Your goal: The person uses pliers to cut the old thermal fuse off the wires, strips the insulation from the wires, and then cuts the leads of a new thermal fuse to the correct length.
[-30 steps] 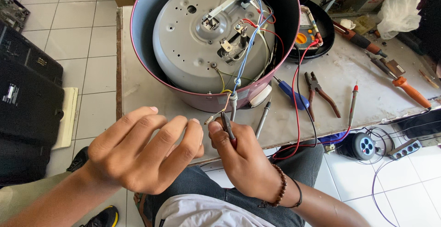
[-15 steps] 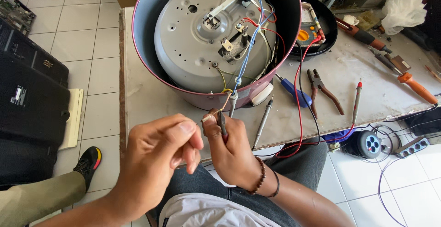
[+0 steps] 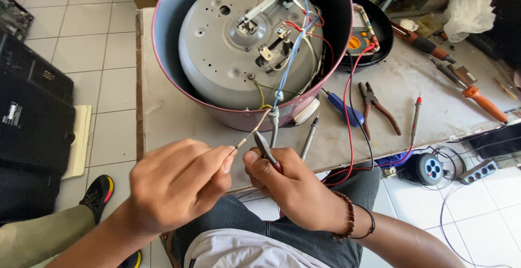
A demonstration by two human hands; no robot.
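**Wire prep at the cooker base**

L hand pinches a thin tan wire taut btwn thumb & fingertip; the wire runs up into the upturned cooker shell on the tabletop. R hand has its grip closed on small pliers, tips right beside the wire end. Best approach, imo: keep the wire taut, bite lightly w/ the tips, don't nick strands. Spare pliers & blue screwdriver lie near.

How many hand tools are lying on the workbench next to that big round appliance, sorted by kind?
Pliers: 1
Blue-handled screwdriver: 1
Orange-handled tool: 1
Red-tipped meter probe: 1
Dark meter probe: 1
Total: 5 lying loose on the workbench. One more small cutting tool is in the right hand, not counted; the left hand pinches a thin wire.
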